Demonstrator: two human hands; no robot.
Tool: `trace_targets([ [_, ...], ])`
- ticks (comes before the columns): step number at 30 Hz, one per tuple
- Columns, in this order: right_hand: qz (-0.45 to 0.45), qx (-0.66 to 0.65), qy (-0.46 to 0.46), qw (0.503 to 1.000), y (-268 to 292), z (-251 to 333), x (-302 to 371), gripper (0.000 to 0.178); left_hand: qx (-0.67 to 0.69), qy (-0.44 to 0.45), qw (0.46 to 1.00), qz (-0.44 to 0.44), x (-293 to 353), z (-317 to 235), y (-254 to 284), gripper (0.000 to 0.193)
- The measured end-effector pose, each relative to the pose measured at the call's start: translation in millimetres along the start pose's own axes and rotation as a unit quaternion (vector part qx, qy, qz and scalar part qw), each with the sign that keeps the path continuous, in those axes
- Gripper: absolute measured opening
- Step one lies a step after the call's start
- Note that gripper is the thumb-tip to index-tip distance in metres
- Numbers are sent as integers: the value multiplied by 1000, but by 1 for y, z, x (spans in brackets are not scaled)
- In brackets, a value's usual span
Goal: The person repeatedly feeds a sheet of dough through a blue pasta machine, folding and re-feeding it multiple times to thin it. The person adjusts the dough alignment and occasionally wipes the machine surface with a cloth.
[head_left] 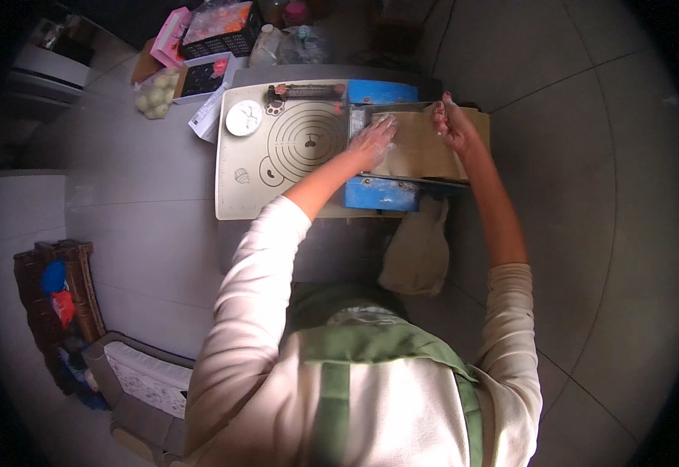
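Note:
A blue-sided machine [382, 194], apparently a dough sheeter, stands at the right side of the table with a pale tan sheet [421, 148], seemingly dough, lying across it. My left hand [374, 144] rests flat on the sheet's left end, fingers stretched and dusted white. Over the sheet's far right part, my right hand [450, 124] is held up with its fingers drawn together; whatever they hold, if anything, is too small to make out. Left of the machine lies a cream mat [238, 198] printed with circles. A round white bowl [244, 118] sits at its far left corner.
Along the mat's far edge lies a dark, long item [306, 92]. Beyond the table are a black basket [222, 39], a white box [204, 78], a bag of pale round things [156, 97] and a jug [267, 47]. A pale cloth or bag [417, 253] hangs below the machine.

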State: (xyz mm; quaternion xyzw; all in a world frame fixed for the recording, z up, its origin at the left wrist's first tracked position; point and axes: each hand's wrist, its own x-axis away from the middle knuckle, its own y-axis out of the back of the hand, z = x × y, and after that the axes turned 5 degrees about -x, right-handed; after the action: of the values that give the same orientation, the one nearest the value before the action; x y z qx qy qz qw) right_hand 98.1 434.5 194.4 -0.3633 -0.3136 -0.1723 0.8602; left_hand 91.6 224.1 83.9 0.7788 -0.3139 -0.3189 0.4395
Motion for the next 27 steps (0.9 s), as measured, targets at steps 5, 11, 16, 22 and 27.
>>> trace_targets([
  [5,6,89,48,995,7,15,3,30,-38,131,990,28,-11,-25,-43,64],
  [11,-73,152,84,982,35,33,4,17,171,204,962,52,-39,-94,-45,63],
  [16,-94,164,93,978,26,26,13,21,-75,-74,966,236,-18,-72,-38,64],
  [22,12,176,43,983,84,42,-27,19,84,212,972,48,-8,-54,-30,66],
  [27,-123,180,91,972,37,30,4,15,4,120,972,204,-18,-68,-28,65],
])
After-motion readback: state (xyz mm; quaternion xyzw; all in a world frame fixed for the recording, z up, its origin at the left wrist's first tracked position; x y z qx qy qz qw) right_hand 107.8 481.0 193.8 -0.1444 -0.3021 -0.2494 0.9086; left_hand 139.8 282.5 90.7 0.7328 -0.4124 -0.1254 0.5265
